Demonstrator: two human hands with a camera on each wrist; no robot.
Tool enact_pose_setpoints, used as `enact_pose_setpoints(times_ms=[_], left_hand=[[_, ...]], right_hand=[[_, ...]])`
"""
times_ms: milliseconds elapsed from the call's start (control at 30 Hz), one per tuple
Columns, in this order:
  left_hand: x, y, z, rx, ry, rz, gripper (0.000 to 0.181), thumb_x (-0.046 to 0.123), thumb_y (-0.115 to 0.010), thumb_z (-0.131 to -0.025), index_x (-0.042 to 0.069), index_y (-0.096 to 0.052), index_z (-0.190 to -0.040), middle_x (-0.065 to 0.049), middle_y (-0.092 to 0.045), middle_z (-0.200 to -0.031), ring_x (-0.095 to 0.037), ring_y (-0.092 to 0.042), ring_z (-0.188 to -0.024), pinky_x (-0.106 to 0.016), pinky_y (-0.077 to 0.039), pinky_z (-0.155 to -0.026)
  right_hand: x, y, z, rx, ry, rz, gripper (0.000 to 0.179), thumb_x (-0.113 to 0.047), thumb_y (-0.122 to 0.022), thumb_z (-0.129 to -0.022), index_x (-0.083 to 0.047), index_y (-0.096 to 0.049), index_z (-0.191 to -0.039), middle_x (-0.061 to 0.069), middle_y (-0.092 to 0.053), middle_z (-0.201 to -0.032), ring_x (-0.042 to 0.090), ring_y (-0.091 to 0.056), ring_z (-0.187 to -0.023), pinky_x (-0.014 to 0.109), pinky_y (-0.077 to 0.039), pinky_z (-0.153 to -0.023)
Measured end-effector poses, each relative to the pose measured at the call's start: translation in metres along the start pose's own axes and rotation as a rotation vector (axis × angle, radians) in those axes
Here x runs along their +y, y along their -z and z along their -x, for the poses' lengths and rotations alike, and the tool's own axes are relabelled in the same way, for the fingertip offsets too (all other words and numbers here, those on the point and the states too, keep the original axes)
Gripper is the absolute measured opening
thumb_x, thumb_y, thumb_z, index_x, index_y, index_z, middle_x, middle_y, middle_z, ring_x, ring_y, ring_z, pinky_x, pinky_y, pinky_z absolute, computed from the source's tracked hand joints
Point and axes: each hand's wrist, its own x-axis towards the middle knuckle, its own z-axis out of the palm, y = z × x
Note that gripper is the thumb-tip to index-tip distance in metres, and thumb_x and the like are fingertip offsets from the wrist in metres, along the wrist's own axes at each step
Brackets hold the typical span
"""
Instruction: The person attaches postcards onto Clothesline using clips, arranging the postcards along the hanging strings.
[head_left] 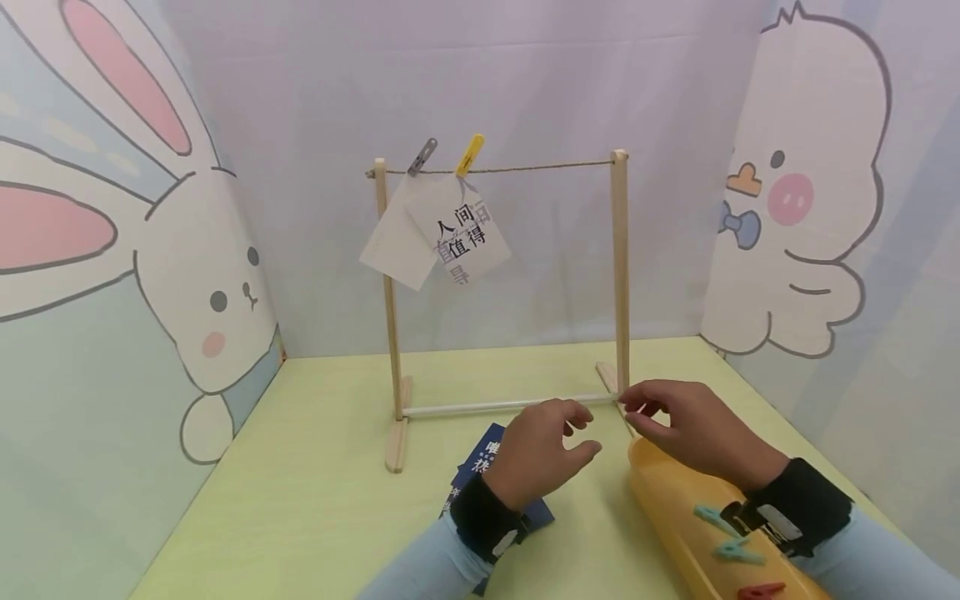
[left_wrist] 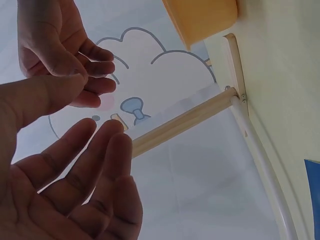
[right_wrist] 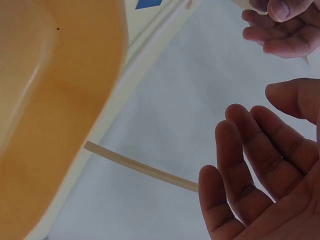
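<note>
My left hand (head_left: pixel 536 450) hovers over a stack of dark blue cards (head_left: pixel 491 442), its fingers loosely bent and nothing in them. To its right, my right hand (head_left: pixel 693 429) is raised above the far end of a yellow-orange plastic tray (head_left: pixel 667 533); the left wrist view shows no object in that right hand (left_wrist: pixel 52 42). From the string (head_left: pixel 547 168) of a wooden stand (head_left: pixel 621 275) hang two pale cards. A grey clothespin (head_left: pixel 422 156) is on the blank card (head_left: pixel 399 246), and a yellow clothespin (head_left: pixel 470 155) is on the card with printed characters (head_left: pixel 480 225).
Inside the tray lie green clothespins (head_left: pixel 738 551) and a red clothespin (head_left: pixel 761 591). A white rod (head_left: pixel 480 407) joins the stand's feet low down. Cloth walls with cartoon animals enclose the light green table (head_left: pixel 262 500) at the back and sides.
</note>
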Motion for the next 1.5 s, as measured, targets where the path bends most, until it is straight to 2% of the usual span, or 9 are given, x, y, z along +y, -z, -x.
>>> enact_pose_setpoints(times_ms=[200,333,500,633,733,867,1033,1200,1500], left_hand=[[0.005,-0.014,0.002,-0.152,-0.071,-0.009,0.038,0.035,-0.071,-0.098,0.022,-0.068,-0.134,0.012,-0.070,-0.127,-0.003,-0.066,-0.107,-0.019,-0.053,-0.089],[0.007,-0.023,0.005,-0.193,-0.108,-0.043,0.042,0.037,-0.071,-0.098,0.023,-0.066,-0.137,0.012,-0.068,-0.130,-0.001,-0.064,-0.109,-0.019,-0.053,-0.091],[0.007,-0.031,0.006,-0.212,-0.105,-0.017,0.042,0.036,-0.071,-0.097,0.024,-0.066,-0.137,0.011,-0.065,-0.127,0.001,-0.062,-0.104,-0.015,-0.051,-0.084],[0.008,-0.035,0.007,-0.211,-0.134,-0.031,0.042,0.033,-0.071,-0.097,0.024,-0.065,-0.137,0.010,-0.063,-0.126,0.002,-0.060,-0.102,-0.013,-0.049,-0.082],[0.009,-0.038,0.008,-0.201,-0.147,-0.060,0.043,0.034,-0.071,-0.097,0.024,-0.064,-0.139,0.010,-0.060,-0.132,0.001,-0.060,-0.106,-0.013,-0.050,-0.087],[0.011,-0.041,0.008,-0.193,-0.150,-0.116,0.047,0.036,-0.070,-0.097,0.025,-0.062,-0.142,0.008,-0.055,-0.146,-0.003,-0.061,-0.122,-0.020,-0.051,-0.099],[0.013,-0.048,0.010,-0.225,-0.165,-0.176,0.051,0.039,-0.067,-0.099,0.027,-0.057,-0.147,0.007,-0.050,-0.157,-0.008,-0.055,-0.138,-0.029,-0.049,-0.107],[0.012,-0.053,0.012,-0.235,-0.209,-0.205,0.049,0.041,-0.066,-0.100,0.028,-0.058,-0.147,0.006,-0.051,-0.157,-0.008,-0.054,-0.138,-0.029,-0.049,-0.108],[0.013,-0.057,0.015,-0.250,-0.234,-0.232,0.046,0.046,-0.062,-0.102,0.029,-0.061,-0.144,0.007,-0.057,-0.151,-0.008,-0.058,-0.134,-0.030,-0.051,-0.105]], right_hand=[[0.011,0.000,0.014,-0.084,-0.128,-0.026,0.015,-0.019,-0.074,-0.095,-0.019,-0.076,-0.110,-0.008,-0.074,-0.102,0.006,-0.067,-0.086,0.026,-0.055,-0.072],[0.018,-0.002,0.021,-0.113,-0.172,-0.019,0.016,-0.019,-0.073,-0.095,-0.017,-0.075,-0.111,-0.003,-0.074,-0.105,0.010,-0.068,-0.087,0.025,-0.055,-0.070],[0.025,-0.004,0.027,-0.140,-0.210,-0.012,0.018,-0.022,-0.074,-0.095,-0.015,-0.075,-0.111,-0.002,-0.074,-0.106,0.011,-0.068,-0.087,0.026,-0.055,-0.071],[0.031,-0.005,0.031,-0.176,-0.242,-0.021,0.020,-0.024,-0.075,-0.095,-0.013,-0.076,-0.111,-0.001,-0.074,-0.104,0.009,-0.066,-0.082,0.025,-0.055,-0.069],[0.035,-0.005,0.034,-0.194,-0.260,-0.021,0.021,-0.025,-0.075,-0.094,-0.011,-0.076,-0.110,0.000,-0.074,-0.103,0.009,-0.064,-0.078,0.025,-0.054,-0.068],[0.041,-0.005,0.038,-0.206,-0.283,-0.001,0.024,-0.026,-0.077,-0.093,-0.010,-0.076,-0.110,0.002,-0.075,-0.104,0.009,-0.062,-0.076,0.027,-0.054,-0.066],[0.050,-0.010,0.043,-0.267,-0.347,-0.029,0.027,-0.028,-0.078,-0.091,-0.008,-0.076,-0.109,0.005,-0.075,-0.106,0.012,-0.065,-0.079,0.032,-0.057,-0.068],[0.058,-0.016,0.048,-0.308,-0.401,-0.037,0.030,-0.029,-0.080,-0.089,-0.008,-0.076,-0.110,0.006,-0.075,-0.108,0.015,-0.066,-0.083,0.038,-0.058,-0.073],[0.070,-0.024,0.055,-0.313,-0.416,-0.014,0.027,-0.026,-0.081,-0.086,-0.010,-0.074,-0.107,0.004,-0.074,-0.105,0.019,-0.064,-0.088,0.043,-0.057,-0.077]])
